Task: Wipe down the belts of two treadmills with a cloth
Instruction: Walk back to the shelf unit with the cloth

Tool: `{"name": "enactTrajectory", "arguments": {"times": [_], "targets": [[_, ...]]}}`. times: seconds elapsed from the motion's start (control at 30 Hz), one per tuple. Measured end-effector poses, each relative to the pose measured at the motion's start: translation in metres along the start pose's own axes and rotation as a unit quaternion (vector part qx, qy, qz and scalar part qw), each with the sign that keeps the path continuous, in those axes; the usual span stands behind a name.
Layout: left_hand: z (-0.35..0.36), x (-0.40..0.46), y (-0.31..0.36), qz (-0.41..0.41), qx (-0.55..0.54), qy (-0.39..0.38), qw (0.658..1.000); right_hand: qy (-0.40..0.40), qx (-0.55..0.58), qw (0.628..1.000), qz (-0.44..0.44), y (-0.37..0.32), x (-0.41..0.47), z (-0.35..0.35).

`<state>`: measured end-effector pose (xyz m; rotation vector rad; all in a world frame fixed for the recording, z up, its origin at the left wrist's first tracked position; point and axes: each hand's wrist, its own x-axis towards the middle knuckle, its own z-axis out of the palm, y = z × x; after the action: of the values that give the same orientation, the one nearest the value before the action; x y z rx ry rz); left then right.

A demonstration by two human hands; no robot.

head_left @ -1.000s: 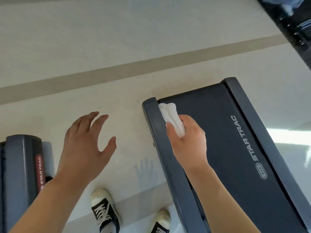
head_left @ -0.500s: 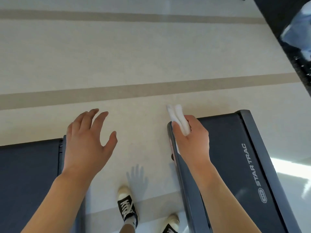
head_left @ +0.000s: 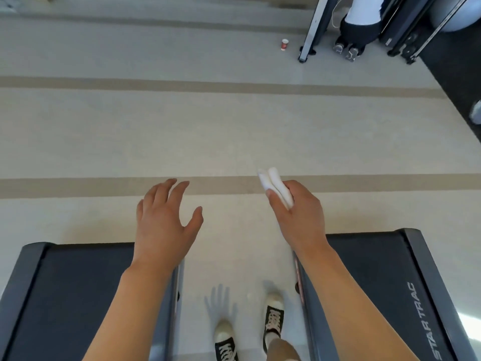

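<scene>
A person's right hand (head_left: 299, 217) grips a folded white cloth (head_left: 276, 187), thumb and curled fingers clamped around it, its two rolled ends jutting forward above the pale floor (head_left: 234, 131) and clear of either machine. The left hand (head_left: 162, 225) hangs in the air with fingers spread and relaxed, holding nothing, its wrist over the inner rail of the left treadmill (head_left: 78, 295). The right forearm crosses the near corner of the right treadmill (head_left: 377, 282), whose dark belt carries "STAR TRAC" lettering along its outer side rail. Between the two machines, two feet in black-and-white sneakers (head_left: 273, 319) stand on the floor, beside the shadow of a spread hand. A tan stripe (head_left: 91, 186) runs across the floor just beyond the fingertips, with a second one further out. At the far edge of the room, a small red cup (head_left: 284, 44) sits near the metal legs of gym equipment, and another person's shoes (head_left: 346, 50) show beside it.
</scene>
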<state>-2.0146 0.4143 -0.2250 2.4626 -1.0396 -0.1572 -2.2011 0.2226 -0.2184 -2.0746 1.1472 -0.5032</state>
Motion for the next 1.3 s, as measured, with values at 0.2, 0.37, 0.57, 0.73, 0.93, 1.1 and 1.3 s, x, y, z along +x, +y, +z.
{"name": "enactTrajectory", "arguments": {"times": [0.2, 0.37, 0.57, 0.73, 0.93, 1.1, 1.3], "targets": [[-0.023, 0.046, 0.027, -0.024, -0.003, 0.002, 1.0, -0.027, -0.049, 0.995, -0.089, -0.031, 0.062, -0.011], [-0.033, 0.105, 0.044, -0.042, 0.022, 0.02, 0.999, -0.051, -0.069, 0.987, -0.137, -0.052, 0.146, -0.02], [-0.048, 0.166, 0.051, -0.058, 0.057, 0.052, 0.995, -0.081, -0.046, 0.975, -0.204, -0.084, 0.236, -0.015], [-0.065, 0.202, 0.04, -0.086, 0.06, 0.071, 0.992, -0.114, -0.024, 0.964, -0.239, -0.12, 0.288, 0.01], [-0.088, 0.261, -0.004, -0.124, 0.049, 0.09, 0.987, -0.131, -0.032, 0.952, -0.276, -0.176, 0.342, 0.066], [-0.102, 0.32, -0.071, -0.155, 0.016, 0.112, 0.981, -0.152, -0.039, 0.939, -0.306, -0.233, 0.392, 0.135], [-0.132, 0.397, -0.159, -0.181, -0.014, 0.105, 0.978, -0.18, -0.051, 0.929, -0.318, -0.316, 0.455, 0.216]]}}
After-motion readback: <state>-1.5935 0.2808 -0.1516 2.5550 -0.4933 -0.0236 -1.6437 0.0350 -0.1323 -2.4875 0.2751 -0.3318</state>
